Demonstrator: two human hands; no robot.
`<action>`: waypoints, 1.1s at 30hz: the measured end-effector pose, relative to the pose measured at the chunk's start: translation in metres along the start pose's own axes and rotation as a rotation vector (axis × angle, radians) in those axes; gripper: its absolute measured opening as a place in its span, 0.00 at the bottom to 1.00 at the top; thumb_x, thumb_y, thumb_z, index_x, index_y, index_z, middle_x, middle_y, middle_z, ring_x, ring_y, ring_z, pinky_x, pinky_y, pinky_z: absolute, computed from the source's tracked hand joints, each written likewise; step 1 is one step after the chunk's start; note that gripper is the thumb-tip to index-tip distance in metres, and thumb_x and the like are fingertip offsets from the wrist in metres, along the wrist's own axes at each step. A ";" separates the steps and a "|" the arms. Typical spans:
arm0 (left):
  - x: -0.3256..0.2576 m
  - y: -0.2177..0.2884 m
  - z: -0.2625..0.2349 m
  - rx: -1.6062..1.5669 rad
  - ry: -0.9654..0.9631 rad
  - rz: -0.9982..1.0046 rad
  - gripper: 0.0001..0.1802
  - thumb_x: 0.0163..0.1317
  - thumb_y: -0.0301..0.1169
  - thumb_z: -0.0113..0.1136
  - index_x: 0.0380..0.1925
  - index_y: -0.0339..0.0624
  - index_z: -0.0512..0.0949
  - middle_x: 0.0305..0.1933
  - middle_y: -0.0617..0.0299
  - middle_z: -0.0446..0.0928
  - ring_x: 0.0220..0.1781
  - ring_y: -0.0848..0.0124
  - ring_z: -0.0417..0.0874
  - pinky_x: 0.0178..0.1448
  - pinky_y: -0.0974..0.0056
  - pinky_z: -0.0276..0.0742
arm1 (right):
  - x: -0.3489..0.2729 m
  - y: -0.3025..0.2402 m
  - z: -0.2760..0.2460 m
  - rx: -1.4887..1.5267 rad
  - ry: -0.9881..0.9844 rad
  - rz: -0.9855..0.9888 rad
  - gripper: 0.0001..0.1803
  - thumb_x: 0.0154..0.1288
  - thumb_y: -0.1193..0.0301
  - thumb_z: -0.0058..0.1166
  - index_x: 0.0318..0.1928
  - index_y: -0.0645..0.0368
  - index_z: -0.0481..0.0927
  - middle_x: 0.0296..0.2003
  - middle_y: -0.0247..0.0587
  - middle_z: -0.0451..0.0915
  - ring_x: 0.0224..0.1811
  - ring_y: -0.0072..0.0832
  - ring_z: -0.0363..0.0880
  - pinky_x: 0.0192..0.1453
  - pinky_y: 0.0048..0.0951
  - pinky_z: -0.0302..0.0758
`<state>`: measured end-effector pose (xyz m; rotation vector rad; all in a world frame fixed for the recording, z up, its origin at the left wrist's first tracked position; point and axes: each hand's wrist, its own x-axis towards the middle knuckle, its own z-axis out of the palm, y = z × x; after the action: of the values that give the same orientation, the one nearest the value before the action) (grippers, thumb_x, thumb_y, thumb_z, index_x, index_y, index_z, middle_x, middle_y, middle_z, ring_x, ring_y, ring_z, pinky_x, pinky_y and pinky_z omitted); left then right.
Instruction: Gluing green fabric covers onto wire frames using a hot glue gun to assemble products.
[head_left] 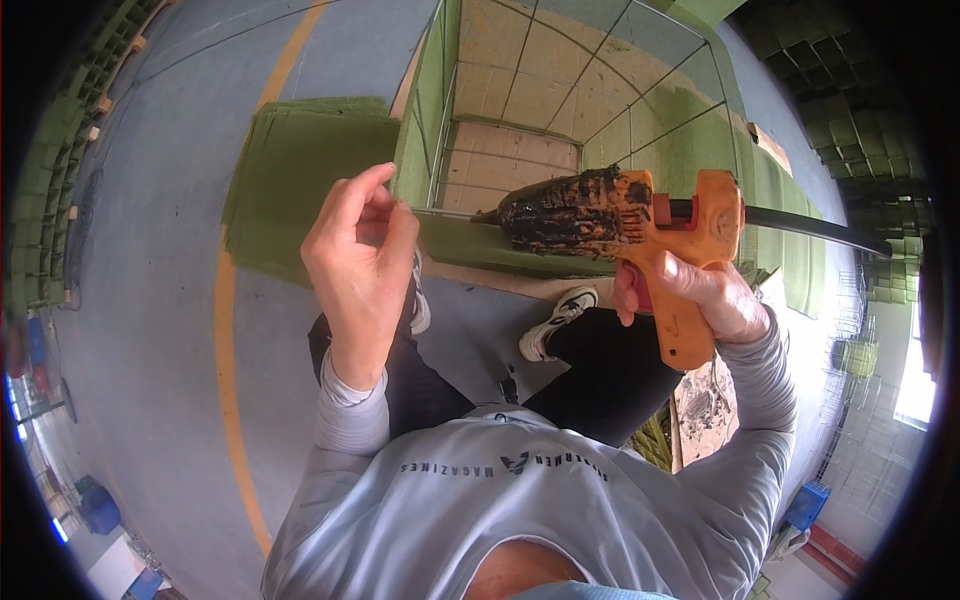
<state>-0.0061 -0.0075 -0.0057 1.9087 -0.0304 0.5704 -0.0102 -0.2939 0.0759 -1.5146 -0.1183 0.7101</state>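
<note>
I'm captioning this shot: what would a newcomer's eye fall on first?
The orange glue gun comes first: right of centre, its front caked black, held in the right hand with its nozzle pointing left. Then the left hand, by the near-left corner of the green-sided wire frame at top centre. A yellow floor line curves down the left side.

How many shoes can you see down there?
2: the left shoe, partly hidden behind the left hand and its wrist, and the right shoe, seen in the picture below the glue gun in the right hand.
</note>
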 end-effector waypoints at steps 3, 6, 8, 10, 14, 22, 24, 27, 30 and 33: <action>-0.012 0.009 0.013 -0.014 -0.001 -0.013 0.16 0.55 0.14 0.59 0.45 0.32 0.80 0.31 0.60 0.76 0.31 0.73 0.81 0.35 0.69 0.80 | -0.010 0.000 -0.011 -0.045 0.006 0.005 0.30 0.67 0.48 0.59 0.47 0.67 0.74 0.32 0.46 0.79 0.32 0.32 0.81 0.38 0.30 0.77; -0.018 0.010 0.018 -0.030 0.000 -0.005 0.17 0.55 0.14 0.59 0.46 0.33 0.80 0.31 0.60 0.76 0.30 0.73 0.81 0.35 0.69 0.80 | -0.013 0.000 -0.013 -0.046 0.013 0.027 0.30 0.67 0.48 0.59 0.46 0.67 0.75 0.32 0.45 0.79 0.32 0.31 0.81 0.37 0.30 0.78; -0.023 0.011 0.021 -0.058 -0.005 -0.034 0.17 0.55 0.14 0.60 0.46 0.33 0.80 0.31 0.60 0.77 0.30 0.73 0.82 0.35 0.69 0.80 | -0.012 0.002 -0.013 -0.044 0.076 0.004 0.30 0.67 0.47 0.59 0.46 0.67 0.75 0.31 0.44 0.78 0.31 0.31 0.81 0.37 0.32 0.78; -0.025 0.010 0.021 -0.051 -0.006 -0.015 0.17 0.55 0.14 0.60 0.47 0.33 0.80 0.32 0.60 0.77 0.30 0.73 0.82 0.34 0.70 0.80 | -0.013 -0.003 -0.017 -0.048 0.029 0.032 0.30 0.67 0.48 0.59 0.46 0.67 0.75 0.31 0.43 0.78 0.31 0.31 0.80 0.37 0.32 0.78; -0.024 0.013 0.021 -0.056 -0.006 -0.024 0.17 0.55 0.14 0.60 0.47 0.34 0.80 0.32 0.60 0.77 0.30 0.73 0.82 0.34 0.70 0.80 | -0.008 -0.010 -0.013 -0.072 -0.005 0.052 0.30 0.66 0.48 0.60 0.47 0.66 0.75 0.31 0.42 0.77 0.30 0.31 0.80 0.37 0.32 0.78; -0.024 0.011 0.021 -0.053 -0.002 -0.022 0.18 0.55 0.14 0.60 0.47 0.34 0.80 0.32 0.60 0.78 0.30 0.73 0.82 0.35 0.70 0.79 | 0.004 -0.017 -0.015 -0.067 -0.042 0.107 0.28 0.67 0.51 0.61 0.48 0.66 0.75 0.31 0.42 0.78 0.30 0.29 0.79 0.37 0.31 0.78; -0.024 0.011 0.021 -0.043 -0.008 -0.020 0.18 0.55 0.14 0.60 0.47 0.34 0.80 0.32 0.60 0.78 0.30 0.74 0.81 0.35 0.70 0.79 | 0.005 -0.017 -0.017 -0.072 -0.061 0.132 0.27 0.67 0.52 0.61 0.48 0.66 0.75 0.32 0.42 0.78 0.30 0.29 0.79 0.37 0.31 0.78; -0.025 0.013 0.022 -0.058 -0.007 -0.035 0.18 0.54 0.14 0.60 0.47 0.34 0.80 0.31 0.60 0.78 0.30 0.74 0.81 0.36 0.70 0.79 | 0.009 -0.017 -0.016 -0.054 -0.081 0.074 0.27 0.67 0.52 0.61 0.48 0.67 0.75 0.34 0.43 0.78 0.29 0.29 0.79 0.36 0.31 0.79; -0.033 0.018 0.031 -0.055 -0.002 -0.053 0.18 0.55 0.14 0.60 0.48 0.32 0.80 0.31 0.59 0.79 0.30 0.74 0.80 0.36 0.70 0.78 | 0.007 -0.015 -0.022 -0.086 -0.079 0.110 0.27 0.68 0.53 0.61 0.49 0.67 0.74 0.35 0.43 0.78 0.29 0.29 0.79 0.35 0.31 0.79; -0.050 0.022 0.046 -0.083 0.014 -0.103 0.18 0.56 0.14 0.60 0.49 0.32 0.79 0.31 0.60 0.79 0.31 0.76 0.80 0.37 0.70 0.78 | -0.001 -0.006 -0.036 -0.047 -0.107 0.107 0.27 0.68 0.53 0.61 0.49 0.67 0.74 0.34 0.43 0.78 0.30 0.28 0.79 0.35 0.30 0.79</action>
<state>-0.0395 -0.0691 -0.0201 1.8142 0.0527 0.5053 0.0086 -0.3250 0.0786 -1.5362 -0.1362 0.8802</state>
